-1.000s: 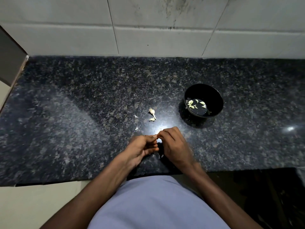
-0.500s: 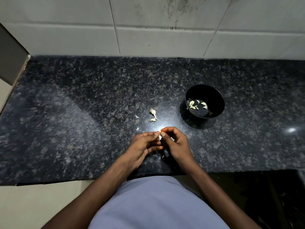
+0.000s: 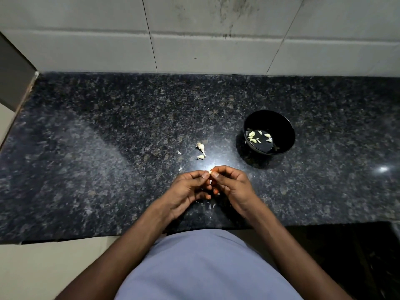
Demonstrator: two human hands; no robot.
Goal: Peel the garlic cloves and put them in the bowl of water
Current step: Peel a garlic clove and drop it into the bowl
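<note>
Both hands meet over the front middle of the dark granite counter (image 3: 108,148). My left hand (image 3: 188,189) and my right hand (image 3: 232,185) pinch one small garlic clove (image 3: 210,171) between thumbs and fingertips; most of it is hidden by the fingers. A black bowl (image 3: 281,124) with water and several peeled cloves (image 3: 252,135) stands to the back right of my hands. Two unpeeled garlic pieces (image 3: 200,146) lie on the counter just behind my hands.
Bits of garlic skin (image 3: 180,152) are scattered around and under my hands. A white tiled wall (image 3: 194,40) closes the back of the counter. The counter's front edge runs just below my wrists.
My hands have shifted slightly and my fingers have worked round the clove; the clove's tip now shows between the fingertips. The bowl and loose garlic have not moved.
</note>
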